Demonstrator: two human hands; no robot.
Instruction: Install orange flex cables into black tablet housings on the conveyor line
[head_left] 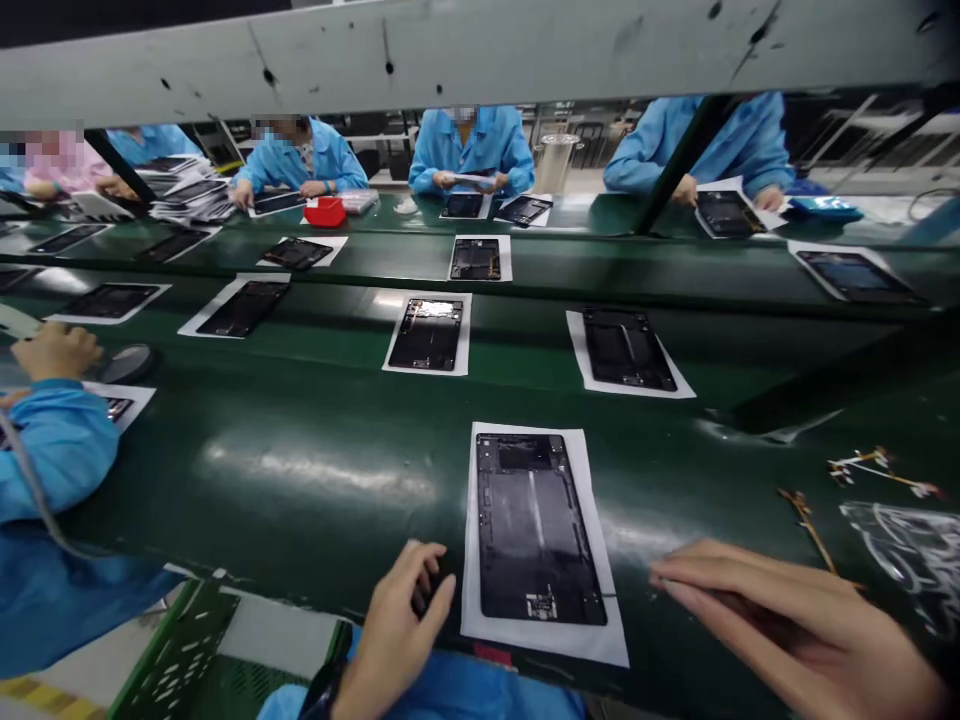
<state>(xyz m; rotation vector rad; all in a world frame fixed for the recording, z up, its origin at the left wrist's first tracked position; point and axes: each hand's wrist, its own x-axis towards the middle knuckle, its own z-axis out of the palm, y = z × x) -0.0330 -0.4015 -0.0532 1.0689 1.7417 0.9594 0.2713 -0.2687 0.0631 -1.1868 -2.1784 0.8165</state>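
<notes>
A black tablet back frame [536,525] lies on a white paper sheet [592,470] on the green belt straight in front of me. My left hand [401,625] rests at the sheet's left edge, fingers curled around a small dark object I cannot make out. My right hand [780,615] lies flat on the belt to the right of the sheet, fingers stretched out and together, holding nothing, fingertips close to the sheet's lower right edge.
Thin orange flex cables [810,525] and a clear plastic wrap [911,560] lie at right. More frames on paper [628,350] ride the green belt [315,470] beyond. A co-worker's blue sleeve [52,450] is at left; several people in blue sit opposite. A green crate [180,650] sits below.
</notes>
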